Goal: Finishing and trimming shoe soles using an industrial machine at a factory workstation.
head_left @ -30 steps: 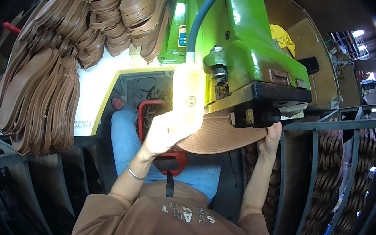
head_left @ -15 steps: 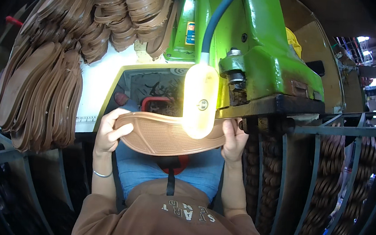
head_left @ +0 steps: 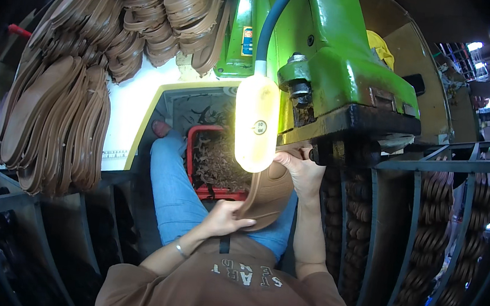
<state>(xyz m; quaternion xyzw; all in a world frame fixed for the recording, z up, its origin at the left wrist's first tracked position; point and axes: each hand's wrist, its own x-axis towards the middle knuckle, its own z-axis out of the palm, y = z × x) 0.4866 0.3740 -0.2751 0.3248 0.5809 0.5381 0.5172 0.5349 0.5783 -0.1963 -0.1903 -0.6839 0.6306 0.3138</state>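
Observation:
Between my hands is a brown shoe sole (head_left: 270, 199), turned lengthwise toward me and tilted on its edge. My left hand (head_left: 224, 218) grips its near end, thumb on the patterned face. At the far end, my right hand (head_left: 301, 171) pinches the sole beside the dark lower head of the green machine (head_left: 345, 74). The lit lamp (head_left: 256, 125) hides part of the far end, so I cannot tell whether the sole touches the machine.
Stacked brown soles (head_left: 55, 119) cover the white table (head_left: 129, 114) at the left. Below, a red bin (head_left: 200, 193) holds brown trimmings. Metal racks (head_left: 413, 226) filled with soles stand at the right; a blue lamp hose (head_left: 275, 21) bends down from above.
The sole has swung from lying crosswise to pointing toward me. My left hand moved right and nearer with its end; my right hand stayed by the machine. The red bin is now exposed.

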